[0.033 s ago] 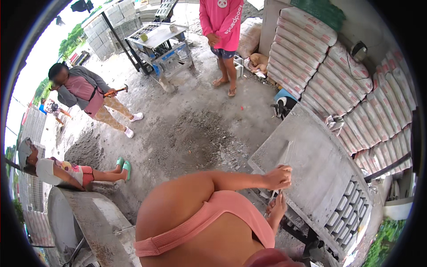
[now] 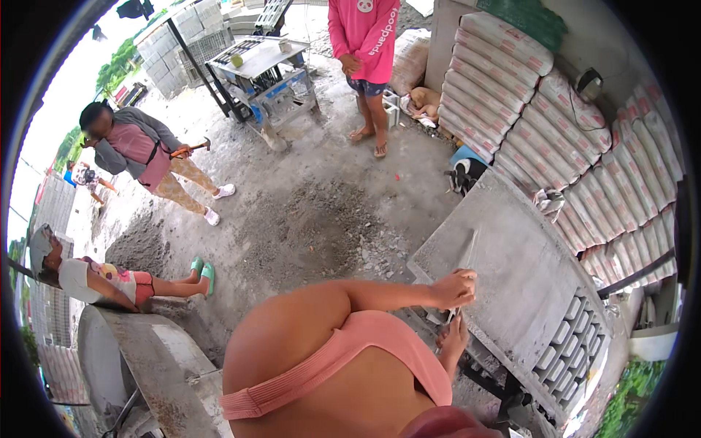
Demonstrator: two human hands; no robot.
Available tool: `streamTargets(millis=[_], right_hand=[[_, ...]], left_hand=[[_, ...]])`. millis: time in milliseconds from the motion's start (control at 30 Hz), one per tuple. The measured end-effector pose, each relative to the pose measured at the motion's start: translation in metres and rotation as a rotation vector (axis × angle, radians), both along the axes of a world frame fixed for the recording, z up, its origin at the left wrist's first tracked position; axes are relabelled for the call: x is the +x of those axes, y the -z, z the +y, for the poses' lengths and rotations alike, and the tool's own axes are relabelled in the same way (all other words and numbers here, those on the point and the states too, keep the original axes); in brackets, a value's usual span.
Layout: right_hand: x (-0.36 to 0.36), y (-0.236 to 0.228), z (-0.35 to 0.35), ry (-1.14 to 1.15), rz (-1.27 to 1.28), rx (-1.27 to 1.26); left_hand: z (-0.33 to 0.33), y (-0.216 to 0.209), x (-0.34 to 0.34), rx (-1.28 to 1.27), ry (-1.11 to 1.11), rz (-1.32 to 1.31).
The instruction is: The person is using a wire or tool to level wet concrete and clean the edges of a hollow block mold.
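My left hand [image 2: 454,289] is closed, fingers pinched together, at the near left edge of a grey metal-topped table [image 2: 526,255]. A thin, pale, see-through strip [image 2: 471,248] rises from beside its fingertips over the tabletop; its kind is too fine to make out. Just below, my right hand [image 2: 454,334] is also closed, its fingertips on a narrow whitish piece [image 2: 451,315] that runs up toward the left hand. Whether the strip and the piece are one thing, I cannot tell.
Moulded grey slots [image 2: 573,343] fill the table's right end. Stacked cement-like sacks [image 2: 504,80] line the right wall, with a black-and-white animal [image 2: 467,175] beside them. One person holds a hammer [image 2: 193,148]; another wears pink [image 2: 365,36]. A gravel heap [image 2: 314,226] covers the floor ahead.
My left hand has shifted very slightly left and down, and the right hand has moved up a little closer to it. The pale strip has shifted slightly too.
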State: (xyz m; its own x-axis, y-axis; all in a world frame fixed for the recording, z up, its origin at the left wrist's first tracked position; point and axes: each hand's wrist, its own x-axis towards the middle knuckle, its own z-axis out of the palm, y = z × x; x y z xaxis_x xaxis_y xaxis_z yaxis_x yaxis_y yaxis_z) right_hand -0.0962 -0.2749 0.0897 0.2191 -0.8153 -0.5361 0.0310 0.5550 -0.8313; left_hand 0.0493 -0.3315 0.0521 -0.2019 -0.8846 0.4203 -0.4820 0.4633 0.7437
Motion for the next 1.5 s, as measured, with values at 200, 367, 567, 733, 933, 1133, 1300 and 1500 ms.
streamTargets(millis=[200, 367, 567, 733, 933, 1133, 1300, 1500], right_hand=[[0.001, 0.053, 0.005, -0.183, 0.191, -0.343], [0.005, 0.026, 0.01, -0.101, 0.12, -0.275], [-0.012, 0.026, 0.002, -0.103, 0.03, -0.165], [-0.011, 0.031, 0.001, -0.114, 0.028, -0.185], [-0.008, 0.022, 0.004, -0.124, 0.057, -0.208], [-0.009, 0.024, 0.0, -0.107, 0.025, -0.175], [-0.007, 0.03, 0.005, -0.117, 0.025, -0.247], [-0.002, 0.023, 0.008, -0.111, 0.084, -0.234]], left_hand=[[0.006, 0.025, 0.014, 0.127, -0.001, 0.029], [0.005, 0.026, 0.004, 0.008, -0.046, 0.039], [-0.007, 0.029, -0.007, -0.078, -0.003, 0.027], [-0.008, 0.03, -0.006, -0.117, -0.016, 0.017], [-0.008, 0.029, -0.005, -0.05, -0.041, 0.021], [-0.011, 0.03, -0.004, -0.09, -0.023, 0.013], [-0.008, 0.036, -0.001, -0.115, -0.013, 0.013], [-0.007, 0.037, 0.006, -0.102, 0.029, 0.019]])
